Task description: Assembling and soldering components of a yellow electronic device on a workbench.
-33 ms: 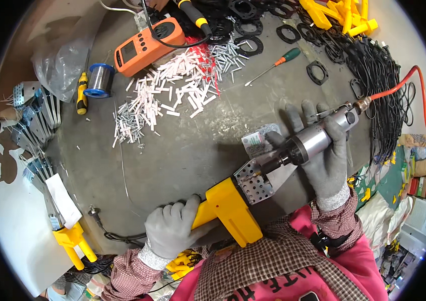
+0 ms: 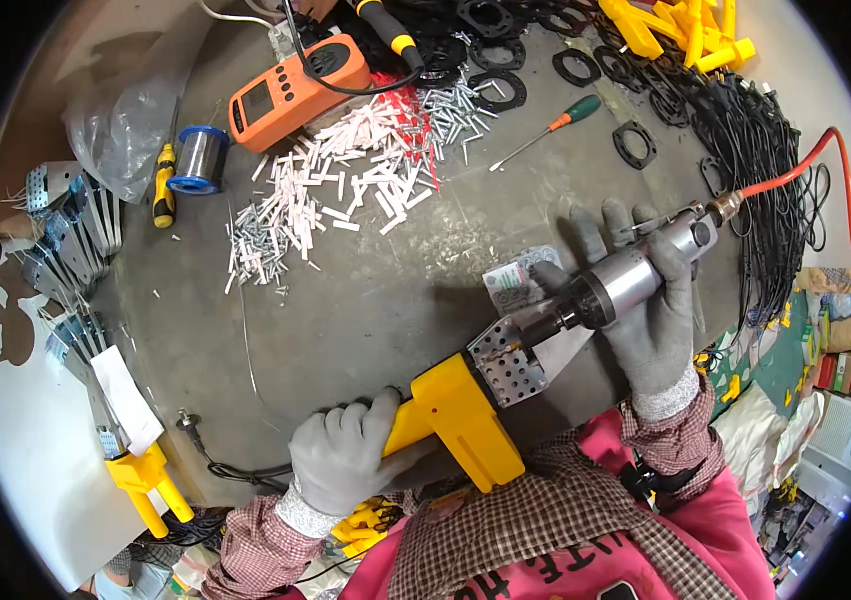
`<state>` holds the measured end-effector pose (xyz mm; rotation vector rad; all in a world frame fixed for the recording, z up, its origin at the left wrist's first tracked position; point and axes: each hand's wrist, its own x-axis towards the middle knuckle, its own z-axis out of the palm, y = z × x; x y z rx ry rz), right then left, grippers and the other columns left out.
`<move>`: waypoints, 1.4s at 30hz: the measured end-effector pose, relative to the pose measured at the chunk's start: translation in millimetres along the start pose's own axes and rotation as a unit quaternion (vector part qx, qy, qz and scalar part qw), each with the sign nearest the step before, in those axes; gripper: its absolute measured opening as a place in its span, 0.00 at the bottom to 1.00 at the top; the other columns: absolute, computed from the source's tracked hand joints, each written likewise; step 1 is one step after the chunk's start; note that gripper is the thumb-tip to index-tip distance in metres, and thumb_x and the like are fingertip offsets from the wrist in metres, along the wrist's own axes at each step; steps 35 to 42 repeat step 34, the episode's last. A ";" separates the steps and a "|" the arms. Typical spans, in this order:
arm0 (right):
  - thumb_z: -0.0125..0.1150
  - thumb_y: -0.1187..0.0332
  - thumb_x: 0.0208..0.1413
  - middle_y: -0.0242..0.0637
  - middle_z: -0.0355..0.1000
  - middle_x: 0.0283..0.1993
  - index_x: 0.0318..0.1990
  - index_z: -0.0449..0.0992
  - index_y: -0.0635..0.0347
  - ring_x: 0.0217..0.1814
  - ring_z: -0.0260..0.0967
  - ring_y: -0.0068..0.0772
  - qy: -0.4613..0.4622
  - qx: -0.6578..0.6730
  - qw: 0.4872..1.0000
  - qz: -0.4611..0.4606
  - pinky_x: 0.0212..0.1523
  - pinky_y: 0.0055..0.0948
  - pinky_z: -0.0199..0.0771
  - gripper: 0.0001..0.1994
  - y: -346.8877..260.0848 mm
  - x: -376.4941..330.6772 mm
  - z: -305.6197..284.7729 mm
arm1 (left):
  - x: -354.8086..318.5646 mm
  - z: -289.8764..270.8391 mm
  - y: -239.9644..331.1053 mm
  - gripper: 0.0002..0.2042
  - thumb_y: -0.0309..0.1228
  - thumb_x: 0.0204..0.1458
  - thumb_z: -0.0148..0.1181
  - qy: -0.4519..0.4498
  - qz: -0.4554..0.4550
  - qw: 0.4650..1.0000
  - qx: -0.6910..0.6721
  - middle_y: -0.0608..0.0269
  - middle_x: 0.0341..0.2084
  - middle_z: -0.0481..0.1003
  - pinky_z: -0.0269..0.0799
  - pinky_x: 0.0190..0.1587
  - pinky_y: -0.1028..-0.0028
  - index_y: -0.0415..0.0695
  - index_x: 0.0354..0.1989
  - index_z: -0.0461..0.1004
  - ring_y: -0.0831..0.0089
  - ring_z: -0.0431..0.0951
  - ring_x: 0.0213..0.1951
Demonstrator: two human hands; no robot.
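Observation:
My left hand [image 2: 345, 450], in a grey glove, is closed round one arm of a yellow plastic handle housing [image 2: 465, 420]. From the housing's upper end sticks a metal bracket [image 2: 510, 365] full of round holes. My right hand [image 2: 650, 330], also gloved, holds a silver pneumatic screwdriver [image 2: 630, 285] across the palm, thumb and fingers partly round it. The tool's dark nose points down and left at the perforated bracket; whether its bit touches a screw there is too small to tell. A printed card with ring shapes [image 2: 520, 280] lies beside the tool.
An orange hose [image 2: 795, 175] runs right from the tool. Ahead lie a pile of screws and pale sleeves [image 2: 345, 170], an orange meter [image 2: 295, 90], a solder spool [image 2: 199, 160], screwdrivers, black gaskets [image 2: 633, 145] and black cables [image 2: 755, 180]. Perforated metal parts [image 2: 70, 250] line the left.

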<state>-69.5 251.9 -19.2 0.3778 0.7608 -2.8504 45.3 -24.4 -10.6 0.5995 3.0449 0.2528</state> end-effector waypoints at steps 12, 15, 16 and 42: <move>0.56 0.65 0.64 0.32 0.78 0.44 0.43 0.75 0.50 0.70 0.60 0.43 -0.048 0.029 0.996 0.067 0.67 0.76 0.51 0.04 1.2 14.1 -15.8 | 0.5 -2.2 3.8 0.31 0.46 0.36 0.73 -0.012 0.013 1.000 0.020 0.65 0.20 0.69 0.68 0.26 0.69 0.40 0.47 0.75 0.66 0.73 0.22; 0.57 0.65 0.63 0.37 0.74 0.54 0.52 0.72 0.51 0.73 0.55 0.45 -0.081 0.068 0.993 0.059 0.68 0.76 0.48 0.11 1.2 10.5 -11.4 | 0.1 -0.6 3.4 0.30 0.47 0.37 0.72 -0.014 0.005 1.000 0.007 0.64 0.21 0.70 0.68 0.26 0.68 0.41 0.48 0.75 0.65 0.74 0.22; 0.55 0.66 0.64 0.40 0.69 0.60 0.55 0.70 0.51 0.74 0.54 0.47 -0.045 0.057 0.996 0.054 0.67 0.74 0.52 0.13 -0.8 7.8 4.3 | -0.2 -0.6 2.9 0.30 0.47 0.37 0.72 -0.013 0.001 1.000 0.009 0.64 0.21 0.70 0.68 0.26 0.68 0.41 0.48 0.75 0.65 0.74 0.22; 0.61 0.63 0.59 0.44 0.62 0.68 0.62 0.65 0.49 0.74 0.53 0.52 -0.005 -0.006 1.000 0.015 0.70 0.75 0.46 0.24 -7.1 -18.7 -29.4 | -4.6 3.6 7.5 0.31 0.46 0.34 0.73 -0.013 -0.033 0.999 0.034 0.63 0.25 0.73 0.71 0.32 0.66 0.45 0.48 0.75 0.64 0.76 0.26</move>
